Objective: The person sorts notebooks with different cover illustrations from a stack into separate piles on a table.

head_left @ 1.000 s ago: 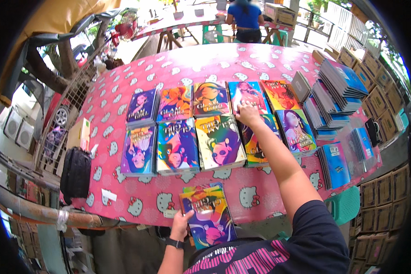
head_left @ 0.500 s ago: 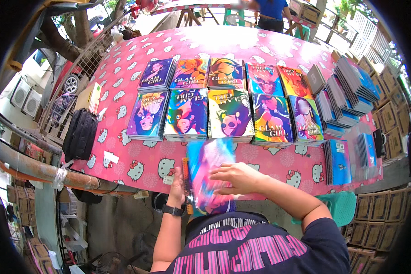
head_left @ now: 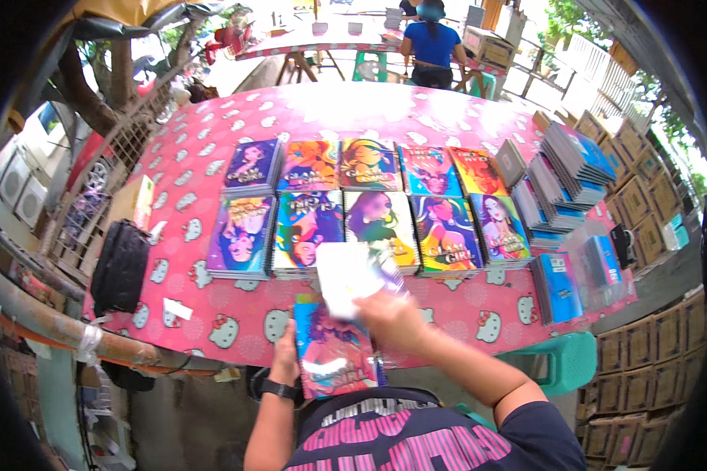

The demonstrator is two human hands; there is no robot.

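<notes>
One colourful spiral-bound notebook (head_left: 334,353) sits gripped in the left hand (head_left: 285,363); the right hand (head_left: 389,314) pinches its lifted white page (head_left: 349,276). Ten similar notebook stacks (head_left: 385,228) lie in two rows beyond.

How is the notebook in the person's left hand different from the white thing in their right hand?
The notebook in the left hand shows a colourful cover with a drawn face; the white sheet in the right hand looks blank.
The notebook is sharp and lies low at the table edge; the sheet is blurred and raised above it, over the laid-out notebooks.
The notebook looks thick; the sheet looks thin.
Both are flat, rectangular and hand-held.
</notes>
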